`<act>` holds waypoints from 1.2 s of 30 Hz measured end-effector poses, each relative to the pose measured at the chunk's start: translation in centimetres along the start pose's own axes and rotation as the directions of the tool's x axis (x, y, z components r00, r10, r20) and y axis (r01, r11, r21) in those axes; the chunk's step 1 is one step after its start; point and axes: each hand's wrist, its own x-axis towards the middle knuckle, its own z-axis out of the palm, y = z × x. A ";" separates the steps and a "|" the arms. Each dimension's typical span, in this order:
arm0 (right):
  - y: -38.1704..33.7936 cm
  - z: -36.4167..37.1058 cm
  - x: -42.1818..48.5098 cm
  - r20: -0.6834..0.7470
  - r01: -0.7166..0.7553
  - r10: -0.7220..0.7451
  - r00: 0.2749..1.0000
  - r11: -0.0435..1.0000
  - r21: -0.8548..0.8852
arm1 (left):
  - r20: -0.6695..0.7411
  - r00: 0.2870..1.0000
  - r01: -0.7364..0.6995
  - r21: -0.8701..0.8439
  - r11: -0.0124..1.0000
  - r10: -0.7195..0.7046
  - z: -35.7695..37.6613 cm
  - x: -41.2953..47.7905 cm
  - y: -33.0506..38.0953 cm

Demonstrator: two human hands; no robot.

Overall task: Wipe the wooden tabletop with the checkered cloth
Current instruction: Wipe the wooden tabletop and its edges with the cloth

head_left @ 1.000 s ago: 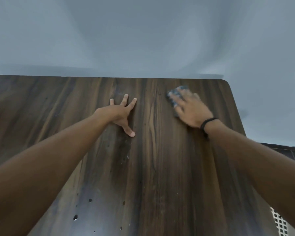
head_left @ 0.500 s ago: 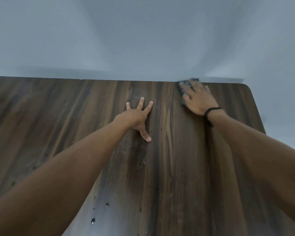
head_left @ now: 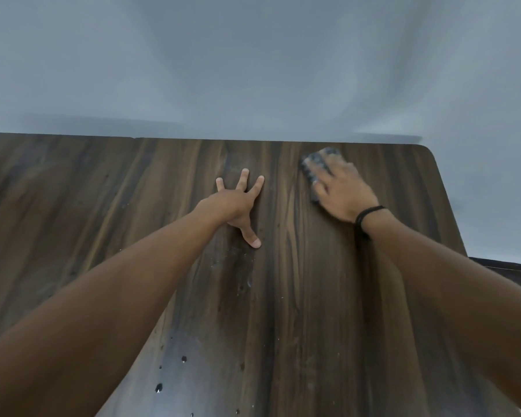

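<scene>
Both hands rest on the worktop. The left hand is spread wide and flat, fingers straight, holding nothing. The right hand, blurred, presses on the checkered cloth, fingers apparently laid flat over it rather than curled round.

With only flat pressure holding it, a stroke carried too far could push the cloth off the worktop's far edge, or the cloth could bunch and slip free. Dark specks on the worktop's near part look unwiped and might be missed.

The cloth lies near the worktop's far right corner, mostly under the right hand's fingers, well apart from the left hand.
</scene>
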 end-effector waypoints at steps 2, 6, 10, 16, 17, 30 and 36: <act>0.8 -0.7 0.2 -0.043 -0.278 0.281 0.959 0.959 0.063 | 0.001 1.000 -0.002 0.005 1.000 0.002 0.0 0.2 0.0; -2.9 1.6 -2.9 -0.027 0.040 -0.040 0.999 0.999 -0.001 | -0.002 1.000 -0.004 0.005 1.000 0.004 0.0 0.4 -0.2; 0.6 -0.7 -1.4 -0.046 -0.291 0.294 0.955 0.955 0.062 | -0.015 1.000 -0.015 0.003 1.000 0.015 0.1 0.5 -0.2; 0.2 -0.6 -3.6 -0.017 -0.123 0.124 0.992 0.992 0.040 | -0.021 1.000 -0.015 0.005 1.000 0.016 -0.1 0.5 -0.3; 0.3 -0.8 -3.7 -0.039 -0.267 0.270 0.962 0.962 0.064 | -0.021 1.000 -0.020 0.011 1.000 0.021 0.0 0.5 -0.3; -2.0 1.0 -10.6 -0.008 0.010 -0.010 1.000 1.000 0.009 | -0.139 0.989 -0.063 -0.034 0.997 0.058 0.6 -0.9 -0.5; -5.6 2.1 -13.6 0.000 0.015 -0.015 1.000 1.000 0.009 | -0.189 0.975 -0.124 -0.049 0.991 0.113 2.9 -3.1 -0.7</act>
